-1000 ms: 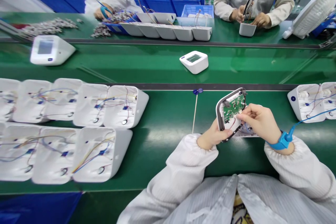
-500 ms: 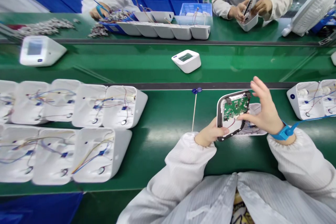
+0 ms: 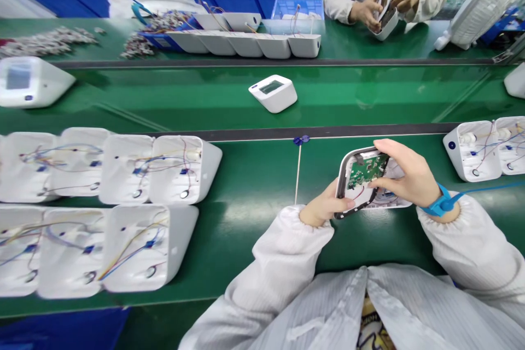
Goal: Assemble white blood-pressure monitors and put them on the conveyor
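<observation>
The left hand (image 3: 324,209) grips the lower left corner of the front cover (image 3: 361,180), holding it tilted up with its green circuit board (image 3: 366,169) facing the person. The right hand (image 3: 404,175) closes around the cover's right side, fingers over the top edge and thumb on the board. The open white shell (image 3: 389,199) lies on the green table (image 3: 254,197) directly behind and under the cover, just below the right hand, nearer to it than to the left.

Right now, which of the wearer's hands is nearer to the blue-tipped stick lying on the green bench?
Left. The left hand grips the lower left edge of the cover, just right of the stick. The right hand holds the cover's far side, farther off.
</observation>
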A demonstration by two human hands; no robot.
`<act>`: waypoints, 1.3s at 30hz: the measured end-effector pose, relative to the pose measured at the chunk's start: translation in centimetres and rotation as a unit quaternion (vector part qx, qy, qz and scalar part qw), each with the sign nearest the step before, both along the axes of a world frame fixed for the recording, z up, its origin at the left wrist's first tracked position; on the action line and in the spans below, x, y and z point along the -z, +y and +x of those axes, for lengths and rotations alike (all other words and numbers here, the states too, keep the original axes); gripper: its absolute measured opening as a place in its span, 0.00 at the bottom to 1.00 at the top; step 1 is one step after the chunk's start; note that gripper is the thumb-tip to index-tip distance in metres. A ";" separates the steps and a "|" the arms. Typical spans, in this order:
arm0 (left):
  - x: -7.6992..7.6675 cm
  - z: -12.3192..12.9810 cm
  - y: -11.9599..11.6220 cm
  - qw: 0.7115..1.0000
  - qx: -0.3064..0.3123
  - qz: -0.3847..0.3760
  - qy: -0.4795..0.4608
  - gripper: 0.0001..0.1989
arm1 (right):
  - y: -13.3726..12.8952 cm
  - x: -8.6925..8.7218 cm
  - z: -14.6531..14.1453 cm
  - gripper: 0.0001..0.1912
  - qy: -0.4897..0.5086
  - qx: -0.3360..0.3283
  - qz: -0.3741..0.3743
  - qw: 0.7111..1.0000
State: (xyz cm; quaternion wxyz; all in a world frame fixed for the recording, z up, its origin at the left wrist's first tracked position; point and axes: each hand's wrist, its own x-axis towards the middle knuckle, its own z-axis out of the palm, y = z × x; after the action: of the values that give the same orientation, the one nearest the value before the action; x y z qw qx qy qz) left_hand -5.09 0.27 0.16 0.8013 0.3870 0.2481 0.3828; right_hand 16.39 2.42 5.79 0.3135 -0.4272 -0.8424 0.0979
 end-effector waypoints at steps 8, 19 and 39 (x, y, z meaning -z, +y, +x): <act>-0.1 -0.2 0.2 0.995 -0.067 -0.069 0.003 0.27 | -2.2 -2.1 4.1 0.11 -0.147 -0.062 -0.086 0.983; 0.6 0.4 0.4 0.990 -0.100 -0.098 0.009 0.25 | -5.5 -0.3 -0.6 0.13 -0.357 -0.032 -0.053 0.932; 0.6 1.3 0.4 0.996 -0.076 -0.011 -0.050 0.42 | -5.6 -1.4 -3.2 0.06 0.114 0.011 -0.137 0.984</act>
State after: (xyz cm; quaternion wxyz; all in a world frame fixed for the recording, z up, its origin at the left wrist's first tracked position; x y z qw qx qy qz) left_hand -3.78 0.64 -0.42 0.7854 0.3387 0.2404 0.4590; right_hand 13.19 -3.16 7.24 0.3474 -0.4613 -0.7750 0.2567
